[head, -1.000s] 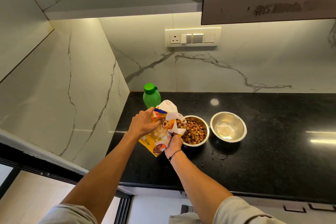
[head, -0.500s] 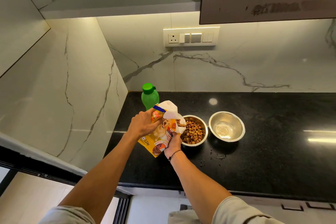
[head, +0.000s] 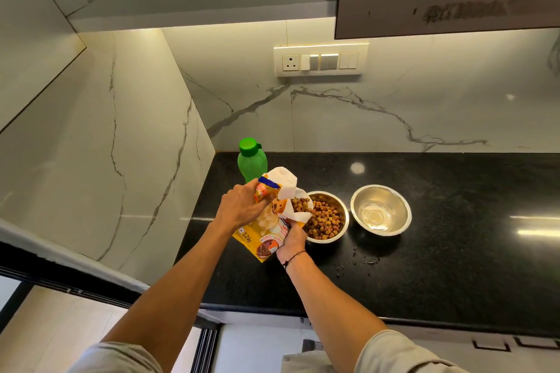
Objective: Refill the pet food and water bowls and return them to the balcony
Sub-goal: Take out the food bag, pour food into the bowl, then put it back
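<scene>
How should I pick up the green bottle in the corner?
Probably wrap your fingers around the green bottle at its upper body below the cap, coming from the front-left. It stands upright, the marble wall is close on its left, and the food bag blocks its right.

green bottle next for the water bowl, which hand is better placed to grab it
Probably the left hand: it grips the food bag right beside the green bottle. The right hand holds the bag lower, nearer the food bowl, farther from the bottle.

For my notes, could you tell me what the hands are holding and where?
Both grip the pet food bag: left hand at its top, right hand at its lower edge.
</scene>
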